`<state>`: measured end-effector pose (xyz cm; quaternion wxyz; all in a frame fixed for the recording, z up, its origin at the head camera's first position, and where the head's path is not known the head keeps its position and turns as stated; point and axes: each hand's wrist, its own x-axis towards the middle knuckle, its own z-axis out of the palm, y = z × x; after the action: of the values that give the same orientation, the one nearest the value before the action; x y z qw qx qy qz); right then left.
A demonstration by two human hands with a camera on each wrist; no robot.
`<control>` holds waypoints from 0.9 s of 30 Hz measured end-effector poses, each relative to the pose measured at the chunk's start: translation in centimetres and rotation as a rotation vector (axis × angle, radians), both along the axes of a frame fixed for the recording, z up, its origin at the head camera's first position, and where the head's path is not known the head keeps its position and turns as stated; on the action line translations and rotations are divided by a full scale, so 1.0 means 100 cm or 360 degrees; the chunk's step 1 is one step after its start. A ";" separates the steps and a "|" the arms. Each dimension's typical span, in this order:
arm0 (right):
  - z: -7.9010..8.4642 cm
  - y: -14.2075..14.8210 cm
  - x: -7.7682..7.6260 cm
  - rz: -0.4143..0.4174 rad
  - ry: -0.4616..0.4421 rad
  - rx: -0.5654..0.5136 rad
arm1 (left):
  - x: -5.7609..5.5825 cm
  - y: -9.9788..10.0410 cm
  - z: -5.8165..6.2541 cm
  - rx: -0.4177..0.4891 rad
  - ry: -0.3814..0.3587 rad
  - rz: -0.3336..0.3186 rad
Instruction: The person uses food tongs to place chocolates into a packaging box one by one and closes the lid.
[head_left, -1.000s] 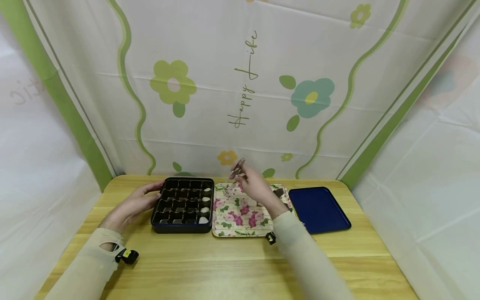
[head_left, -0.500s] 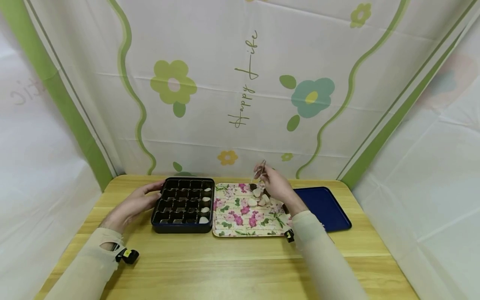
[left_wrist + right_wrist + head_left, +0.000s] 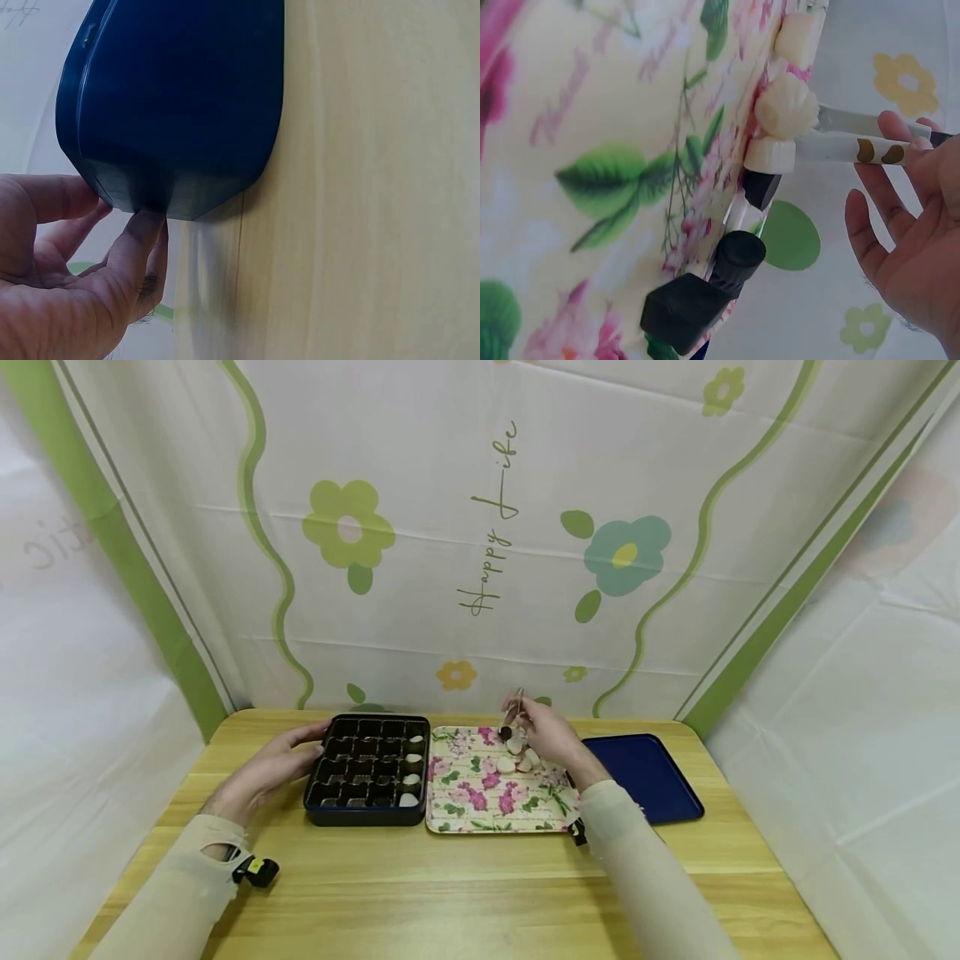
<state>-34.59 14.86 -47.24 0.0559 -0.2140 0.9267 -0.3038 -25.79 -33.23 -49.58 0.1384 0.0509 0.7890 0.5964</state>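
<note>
The right hand (image 3: 547, 727), which a second ago reached over the left half of the floral tray (image 3: 480, 814), is now above the tray's back part among the pieces, a touch further left than half a second ago. It pinches a pair of tweezers (image 3: 836, 147), whose tips come right up to a ribbed cream piece (image 3: 786, 105); whether they grip it I cannot tell. Dark pieces (image 3: 682, 311) lie close by on the tray. To my eye this puts the work at picking up from the tray rather than setting down in the box. The left hand (image 3: 273, 767) has not moved: its fingers rest, loosely spread, against the left side of the navy box (image 3: 363, 817). Inside, four light pieces (image 3: 412, 759) sit down the rightmost column of compartments, the same as a second ago, so nothing seems to have been added. Box, floral tray and a flat blue tray (image 3: 641, 777) stand in a row from left to right along the far part of a wood-grained bench (image 3: 420, 893). White cloth (image 3: 420, 610) with printed flowers, wavy green lines and the words "Happy Life" hangs behind the bench, and pale sheets close in both sides.
</note>
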 end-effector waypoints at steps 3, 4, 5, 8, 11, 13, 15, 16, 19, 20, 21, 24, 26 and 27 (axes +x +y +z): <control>-0.002 -0.003 -0.001 -0.0024 0.0004 0.0002 | 0.000 0.000 0.000 -0.0002 0.0005 -0.0008; -0.003 -0.004 -0.001 -0.0041 0.0021 0.0007 | 0.000 0.000 0.000 -0.0003 0.0005 -0.0006; -0.003 -0.005 -0.001 -0.0065 0.0044 0.0012 | 0.000 0.000 0.000 -0.0005 0.0006 -0.0007; -0.004 -0.007 -0.001 -0.0138 0.0102 -0.0002 | 0.000 0.001 0.000 -0.0010 0.0003 -0.0002; -0.004 -0.009 -0.001 -0.0184 0.0139 -0.0030 | -0.001 0.001 0.000 -0.0033 0.0009 0.0000; -0.003 -0.011 0.000 -0.0202 0.0123 -0.0070 | -0.001 0.001 0.001 -0.0044 0.0013 0.0000; -0.002 -0.012 0.001 -0.0216 0.0095 -0.0106 | -0.001 0.000 0.000 -0.0050 0.0016 0.0001; -0.001 -0.013 0.002 -0.0221 0.0083 -0.0117 | -0.001 0.000 0.000 -0.0047 0.0015 0.0000; 0.001 -0.014 0.004 -0.0208 0.0033 -0.0157 | -0.001 0.000 0.000 -0.0037 0.0017 0.0000; 0.001 -0.014 0.004 -0.0200 0.0022 -0.0162 | -0.001 -0.001 0.000 -0.0036 0.0017 0.0001; 0.000 -0.014 0.004 -0.0191 0.0015 -0.0162 | -0.001 -0.001 0.000 -0.0037 0.0018 0.0000; -0.003 -0.012 0.002 -0.0179 -0.0002 -0.0162 | -0.001 -0.001 -0.001 -0.0043 0.0014 0.0004; -0.006 -0.011 0.001 -0.0176 0.0000 -0.0153 | -0.001 -0.001 -0.001 -0.0048 0.0013 0.0001; -0.008 -0.011 0.001 -0.0177 0.0004 -0.0148 | -0.001 -0.001 -0.001 -0.0050 0.0012 0.0001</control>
<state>-34.52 13.76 -48.01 0.0276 -0.1648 0.9221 -0.3490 -25.94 -33.35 -49.71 0.1361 0.0507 0.7987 0.5839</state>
